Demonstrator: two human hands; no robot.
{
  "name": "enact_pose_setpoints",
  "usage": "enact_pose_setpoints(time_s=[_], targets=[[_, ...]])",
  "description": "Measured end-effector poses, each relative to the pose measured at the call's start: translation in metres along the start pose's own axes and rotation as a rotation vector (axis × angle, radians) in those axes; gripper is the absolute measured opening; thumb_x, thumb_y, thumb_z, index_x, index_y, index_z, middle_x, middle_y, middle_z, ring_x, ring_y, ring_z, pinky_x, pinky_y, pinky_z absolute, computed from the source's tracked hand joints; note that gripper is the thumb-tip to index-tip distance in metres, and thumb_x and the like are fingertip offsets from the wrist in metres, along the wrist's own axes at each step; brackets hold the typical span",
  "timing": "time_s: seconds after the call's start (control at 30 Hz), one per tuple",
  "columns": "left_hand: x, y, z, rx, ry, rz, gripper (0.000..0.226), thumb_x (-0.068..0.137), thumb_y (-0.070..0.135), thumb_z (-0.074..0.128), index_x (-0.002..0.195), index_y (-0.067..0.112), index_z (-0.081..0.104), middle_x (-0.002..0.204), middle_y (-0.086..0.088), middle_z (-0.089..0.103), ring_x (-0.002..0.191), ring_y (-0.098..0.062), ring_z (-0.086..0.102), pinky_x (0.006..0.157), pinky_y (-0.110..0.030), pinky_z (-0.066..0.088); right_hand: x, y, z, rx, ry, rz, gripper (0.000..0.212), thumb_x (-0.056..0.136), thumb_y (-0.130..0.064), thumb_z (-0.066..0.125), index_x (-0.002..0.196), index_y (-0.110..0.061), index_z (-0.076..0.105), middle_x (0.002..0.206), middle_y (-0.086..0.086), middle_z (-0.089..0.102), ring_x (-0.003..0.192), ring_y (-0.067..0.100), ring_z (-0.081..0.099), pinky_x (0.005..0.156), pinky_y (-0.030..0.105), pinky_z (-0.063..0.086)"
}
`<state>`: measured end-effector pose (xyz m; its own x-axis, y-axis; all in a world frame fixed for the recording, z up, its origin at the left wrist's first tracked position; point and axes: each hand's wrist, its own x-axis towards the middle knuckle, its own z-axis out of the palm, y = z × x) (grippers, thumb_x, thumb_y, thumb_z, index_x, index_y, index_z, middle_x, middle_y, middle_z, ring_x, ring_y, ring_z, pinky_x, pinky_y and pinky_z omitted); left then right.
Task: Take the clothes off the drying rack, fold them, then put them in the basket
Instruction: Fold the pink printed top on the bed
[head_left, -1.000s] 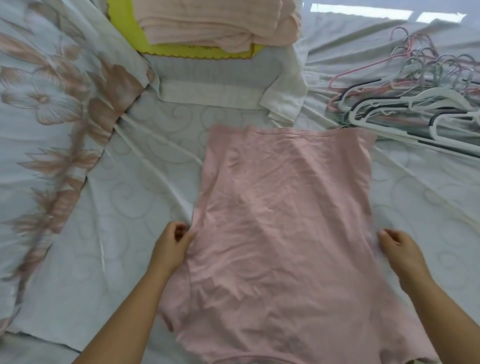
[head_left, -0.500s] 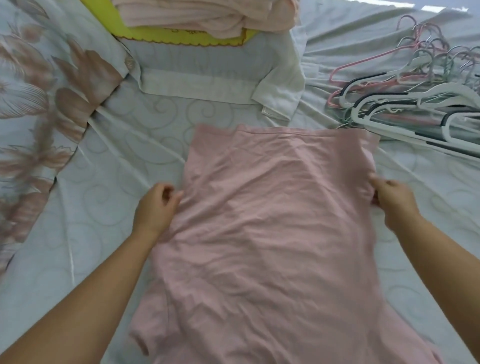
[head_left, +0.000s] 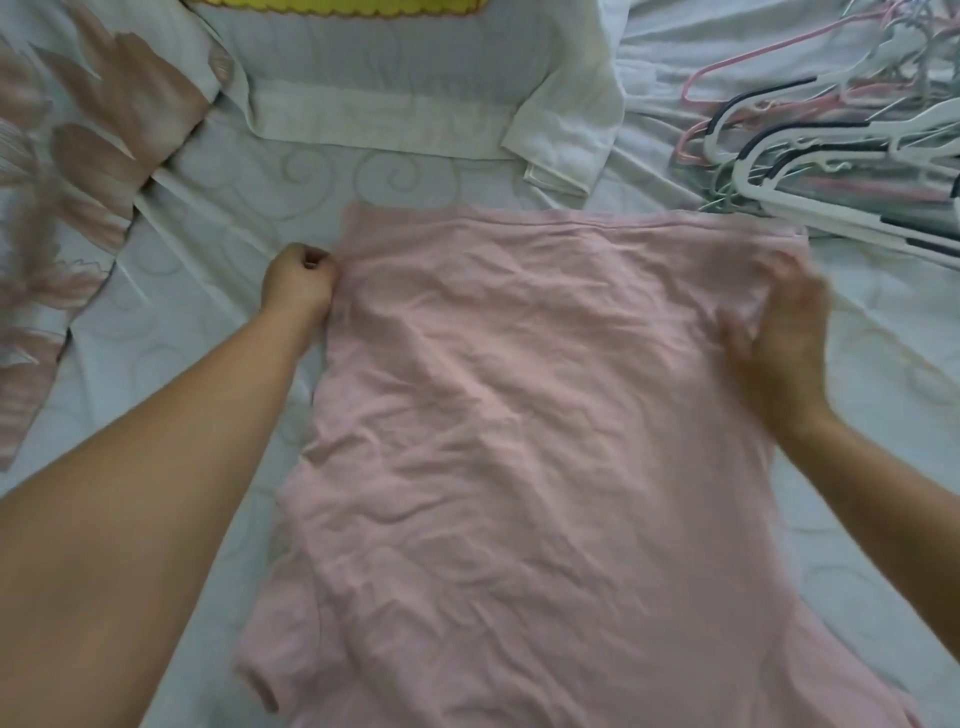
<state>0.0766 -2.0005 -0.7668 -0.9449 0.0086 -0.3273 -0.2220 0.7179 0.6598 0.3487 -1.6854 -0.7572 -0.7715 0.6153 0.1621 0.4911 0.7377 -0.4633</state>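
Observation:
A wrinkled pink shirt lies spread flat on the white bed sheet, its hem toward the far side and a sleeve at the near left. My left hand pinches the shirt's left edge near the far corner, fingers curled. My right hand, blurred by motion, grips the right edge close to the far right corner, with fabric bunched over its fingers. No basket or drying rack is in view.
A pile of several plastic hangers, white, pink and dark, lies at the far right. A folded white cloth sits at the far middle with a yellow edge above it. A floral blanket covers the left side.
Both hands have slid up the shirt's side edges from its middle toward the far hem corners. The view has tilted down, so the folded pink pile has left the frame.

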Motion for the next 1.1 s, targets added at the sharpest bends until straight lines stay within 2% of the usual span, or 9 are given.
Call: enact_pose_setpoints(time_s=[0.07, 0.17, 0.33, 0.53, 0.67, 0.83, 0.93, 1.03, 1.1], targets=[[-0.020, -0.009, -0.013, -0.223, -0.070, -0.055, 0.015, 0.094, 0.019, 0.052, 0.099, 0.006, 0.057, 0.094, -0.017, 0.063, 0.068, -0.018, 0.063, 0.067, -0.032, 0.055, -0.030, -0.008, 0.012, -0.130, -0.237, -0.134, 0.065, 0.089, -0.046, 0.032, 0.143, -0.009, 0.033, 0.151, 0.018, 0.027, 0.137, 0.026, 0.021, 0.114, 0.039, 0.012], [-0.070, -0.040, -0.036, -0.365, -0.166, -0.160, 0.018, 0.098, 0.012, 0.046, 0.082, 0.010, 0.053, 0.069, -0.004, 0.063, 0.047, -0.001, 0.058, 0.050, -0.015, 0.051, -0.045, -0.004, 0.019, -0.287, -0.455, 0.023, 0.082, 0.078, -0.067, 0.000, 0.150, -0.028, 0.000, 0.158, -0.001, -0.010, 0.145, 0.012, -0.010, 0.109, 0.020, -0.019], [-0.155, -0.086, -0.072, -0.296, -0.358, -0.201, 0.016, 0.095, 0.012, 0.047, 0.087, 0.012, 0.061, 0.062, 0.008, 0.063, 0.051, 0.001, 0.052, 0.049, -0.009, 0.043, -0.030, -0.015, 0.009, -0.408, -0.675, 0.076, 0.076, 0.086, -0.067, 0.007, 0.150, -0.029, -0.006, 0.157, 0.001, -0.020, 0.144, 0.015, -0.016, 0.115, 0.029, -0.011], [-0.195, -0.094, -0.090, -0.348, -0.668, -0.299, 0.023, 0.080, 0.008, 0.070, 0.101, 0.015, 0.065, 0.087, 0.005, 0.072, 0.077, -0.007, 0.067, 0.063, -0.013, 0.051, -0.093, -0.089, 0.002, -0.145, -0.401, -0.151, 0.057, 0.093, -0.038, 0.035, 0.141, -0.007, 0.038, 0.152, 0.016, 0.028, 0.139, 0.024, 0.017, 0.111, 0.031, 0.011], [-0.189, -0.095, -0.098, -0.372, -0.658, -0.283, 0.050, 0.054, 0.025, 0.080, 0.099, 0.010, 0.065, 0.087, 0.004, 0.073, 0.080, -0.012, 0.066, 0.064, -0.018, 0.052, -0.180, -0.128, 0.021, -0.083, -0.510, -0.289, 0.055, 0.085, -0.033, 0.039, 0.137, -0.016, 0.038, 0.145, 0.014, 0.042, 0.133, 0.024, 0.028, 0.109, 0.030, 0.016], [-0.179, -0.103, -0.112, -0.349, -0.759, -0.223, 0.050, 0.049, 0.029, 0.079, 0.087, 0.004, 0.056, 0.074, -0.005, 0.059, 0.065, -0.015, 0.054, 0.054, -0.019, 0.044, -0.217, -0.134, 0.035, -0.176, -0.583, -0.204, 0.056, 0.088, -0.038, 0.038, 0.141, -0.020, 0.034, 0.151, 0.005, 0.029, 0.145, 0.016, 0.005, 0.115, 0.033, 0.006], [-0.173, -0.119, -0.133, -0.070, -0.901, -0.193, 0.057, 0.048, 0.035, 0.082, 0.090, 0.004, 0.061, 0.075, 0.003, 0.062, 0.071, -0.010, 0.059, 0.065, -0.022, 0.046, -0.213, -0.133, 0.035, -0.194, -0.645, -0.209, 0.057, 0.086, -0.039, 0.038, 0.140, -0.020, 0.036, 0.150, 0.007, 0.032, 0.140, 0.020, 0.019, 0.113, 0.030, 0.005], [-0.173, -0.136, -0.153, -0.092, -0.809, -0.185, 0.064, 0.042, 0.045, 0.084, 0.083, 0.001, 0.060, 0.074, -0.004, 0.056, 0.073, -0.015, 0.054, 0.068, -0.025, 0.040, -0.207, -0.134, 0.028, -0.194, -0.676, -0.210, 0.064, 0.084, -0.045, 0.032, 0.143, -0.020, 0.036, 0.153, 0.005, 0.020, 0.141, 0.021, 0.020, 0.113, 0.025, -0.001], [-0.180, -0.134, -0.162, -0.206, -0.741, -0.190, 0.069, 0.044, 0.048, 0.083, 0.092, 0.002, 0.066, 0.085, -0.004, 0.067, 0.082, -0.015, 0.060, 0.078, -0.027, 0.042, -0.203, -0.139, 0.025, -0.119, -0.657, -0.188, 0.080, 0.076, -0.057, 0.014, 0.149, -0.024, 0.021, 0.154, -0.005, -0.003, 0.144, 0.011, -0.001, 0.112, 0.020, -0.011]])
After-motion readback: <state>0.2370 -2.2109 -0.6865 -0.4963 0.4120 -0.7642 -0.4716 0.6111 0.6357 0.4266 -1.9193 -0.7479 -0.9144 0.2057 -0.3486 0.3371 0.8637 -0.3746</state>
